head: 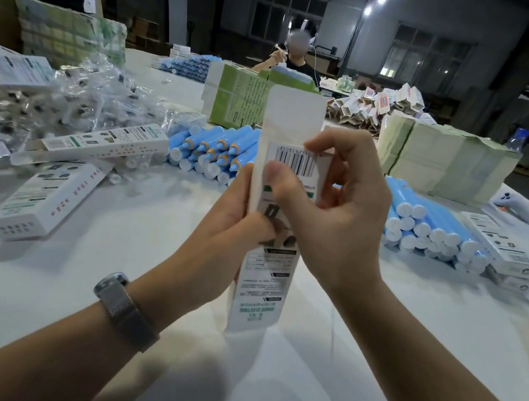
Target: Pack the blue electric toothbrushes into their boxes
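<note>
Toothbrush box [264, 269], white, barcoded, top flap up, between hands.

Bare worktop [260, 390] near the person, open for reach. Left blocked by scattered boxes [48, 197] and plastic bags [98, 104]. Ahead, toothbrush piles [211, 154], [431, 233] flank a narrow gap. Paper stack [436, 158] behind right.

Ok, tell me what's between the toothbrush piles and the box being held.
Nothing visible. Both hands grip the box above bare table; the blue toothbrushes lie just beyond, unobstructed.
</note>
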A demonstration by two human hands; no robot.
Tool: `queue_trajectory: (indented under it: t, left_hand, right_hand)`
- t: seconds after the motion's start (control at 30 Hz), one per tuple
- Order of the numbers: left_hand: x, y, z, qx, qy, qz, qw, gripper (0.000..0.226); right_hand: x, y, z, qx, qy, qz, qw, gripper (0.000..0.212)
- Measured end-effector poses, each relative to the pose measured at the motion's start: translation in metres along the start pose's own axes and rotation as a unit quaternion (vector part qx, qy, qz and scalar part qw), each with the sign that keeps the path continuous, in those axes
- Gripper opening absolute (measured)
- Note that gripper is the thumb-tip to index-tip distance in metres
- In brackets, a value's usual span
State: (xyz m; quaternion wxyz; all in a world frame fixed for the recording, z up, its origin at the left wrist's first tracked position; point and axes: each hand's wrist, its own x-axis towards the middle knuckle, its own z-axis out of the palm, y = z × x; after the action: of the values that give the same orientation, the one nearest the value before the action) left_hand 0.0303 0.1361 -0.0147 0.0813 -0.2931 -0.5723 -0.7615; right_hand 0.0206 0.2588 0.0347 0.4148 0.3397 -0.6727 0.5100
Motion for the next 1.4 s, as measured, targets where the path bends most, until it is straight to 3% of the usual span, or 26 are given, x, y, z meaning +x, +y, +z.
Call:
queue_trajectory:
  t: [0.17,0.5,0.77,0.83,0.9,0.97,1.03,1.1,1.17,1.27,1.4]
  left_hand:
    - [-0.003,0.001,0.005,0.062,0.021,-0.013,0.998,0.042]
    - [-0.005,0.005,0.008,0.08,0.038,-0.019,0.996,0.047]
    - [-0.011,-0.003,0.007,0.117,0.017,-0.054,0.992,0.048]
    - [-0.011,-0.002,0.003,0.117,0.011,-0.059,0.991,0.05]
    - [-0.011,-0.001,0.001,0.112,0.012,-0.061,0.992,0.051]
    - [-0.011,-0.001,0.0,0.11,0.013,-0.068,0.992,0.053]
    - [-0.011,-0.002,0.001,0.113,0.004,-0.077,0.991,0.055]
    - [-0.011,-0.003,0.002,0.124,-0.001,-0.082,0.989,0.051]
    - [-0.01,-0.003,0.0,0.131,0.001,-0.085,0.988,0.047]
    - [-0.01,-0.004,-0.002,0.134,0.008,-0.091,0.987,0.046]
    - [-0.01,-0.003,0.001,0.136,0.01,-0.09,0.986,0.046]
  right_hand:
    - [-0.002,0.008,-0.002,0.001,-0.013,0.04,0.999,0.025]
    - [0.005,0.005,-0.007,0.017,-0.014,-0.001,1.0,0.016]
    - [0.014,0.019,-0.012,0.139,0.026,0.1,0.985,0.02]
    - [0.02,0.034,-0.015,0.109,0.04,0.12,0.986,0.024]
    - [0.028,0.057,-0.016,-0.026,0.001,0.126,0.992,0.02]
    - [0.036,0.086,-0.016,-0.234,-0.091,0.15,0.956,0.007]
    - [0.04,0.112,-0.019,-0.403,-0.205,0.207,0.868,0.012]
    - [0.038,0.131,-0.018,-0.472,-0.3,0.252,0.789,0.034]
    - [0.034,0.142,-0.014,-0.494,-0.354,0.277,0.744,0.046]
    - [0.029,0.153,-0.008,-0.533,-0.384,0.286,0.698,0.046]
    - [0.027,0.158,-0.008,-0.551,-0.352,0.268,0.708,0.04]
